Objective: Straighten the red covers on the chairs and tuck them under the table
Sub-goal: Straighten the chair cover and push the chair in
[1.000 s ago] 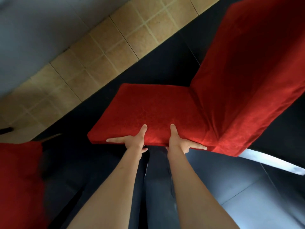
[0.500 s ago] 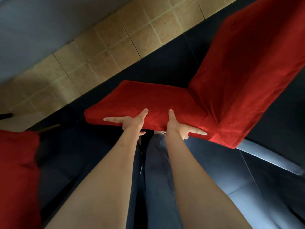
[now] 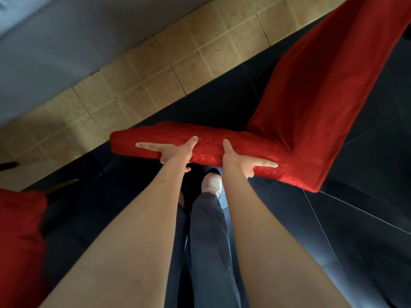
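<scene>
A chair in a red cover fills the middle and right of the head view, with its seat seen almost edge-on and its backrest rising to the upper right. My left hand grips the seat's near edge: thumb on top, forefinger stretched along the edge to the left. My right hand grips the same edge a little to the right, thumb on top and forefinger pointing right. The other fingers curl under the seat, out of sight.
A second red-covered chair shows at the lower left edge. Dark floor tiles lie under me, and a band of tan tiles runs beyond the chair along a grey wall. My shoe stands below the seat.
The seat has come up towards me and tipped, so less of its top shows. Both hands keep the same hold. My shoe has come into view under the seat.
</scene>
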